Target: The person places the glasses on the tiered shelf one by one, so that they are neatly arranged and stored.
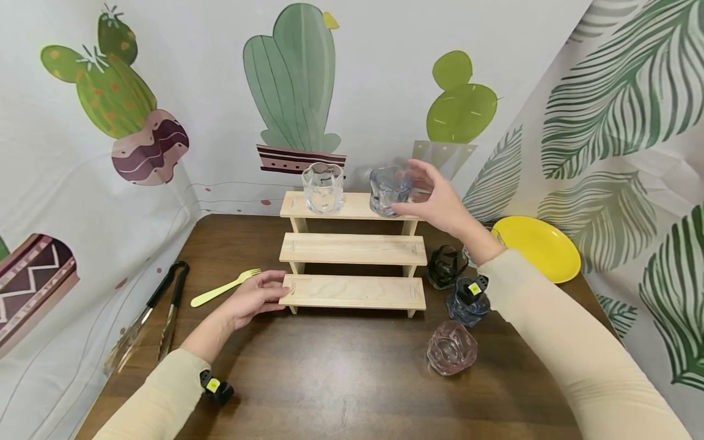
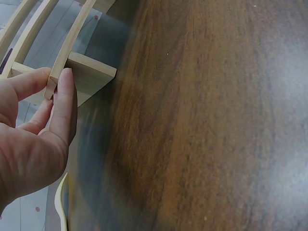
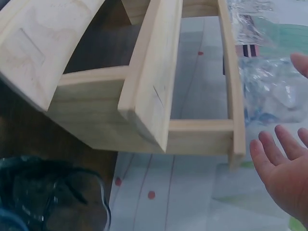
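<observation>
Around the middle of our head view, black-handled tongs (image 1: pixel 177 293) and a pale-yellow fork (image 1: pixel 219 292) lie at eight o'clock on a dark wooden table (image 1: pixel 341 379). At three o'clock we see a yellow plate (image 1: pixel 540 249); cactus-print fabric (image 1: pixel 211 91) spans ten to one o'clock, leaf-print fabric (image 1: pixel 616 116) at two.

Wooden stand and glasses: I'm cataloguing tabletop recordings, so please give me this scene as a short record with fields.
Stand: three-tier wooden stand on a brown table
Left hand: pinches the left end of the bottom board
Right hand: fingers spread beside the pale blue glass; contact unclear
Top tier: clear glass toward the left, pale blue glass toward the right
Right of stand: black glass, dark blue glass, pink glass, yellow plate
Left of stand: yellow-green fork, tongs
</observation>
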Available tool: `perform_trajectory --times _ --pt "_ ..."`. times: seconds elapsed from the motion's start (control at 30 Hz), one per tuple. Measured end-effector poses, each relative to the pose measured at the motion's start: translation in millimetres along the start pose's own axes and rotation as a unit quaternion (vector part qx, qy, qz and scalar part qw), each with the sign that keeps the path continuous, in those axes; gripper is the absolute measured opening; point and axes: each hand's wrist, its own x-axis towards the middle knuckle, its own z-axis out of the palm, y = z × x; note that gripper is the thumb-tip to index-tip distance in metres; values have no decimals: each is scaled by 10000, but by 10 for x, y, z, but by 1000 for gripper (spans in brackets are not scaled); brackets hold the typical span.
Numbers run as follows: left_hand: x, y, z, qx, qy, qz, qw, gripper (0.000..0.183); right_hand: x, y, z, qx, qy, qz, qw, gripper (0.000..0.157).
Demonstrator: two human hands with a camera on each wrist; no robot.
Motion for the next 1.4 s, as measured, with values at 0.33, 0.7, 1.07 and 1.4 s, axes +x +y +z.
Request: perform_trajectory --times 0.33,0.7,1.07,1.4 --pt "5 4 -6 -1 -35 5 10000 62 -379 -45 -322 -364 107 -188 9991 89" --pt "11 -12 -9 -70 -24 -10 10000 62 -1070 244 -592 -408 146 -529 9977 81" --pt "7 -9 -2 -69 -65 59 9999 64 -1762 730 -598 -803 164 -284 9962 87" --pt "0 -12 10 -45 -17 39 10000 63 -2143 1059 -511 -854 74 216 9961 89"
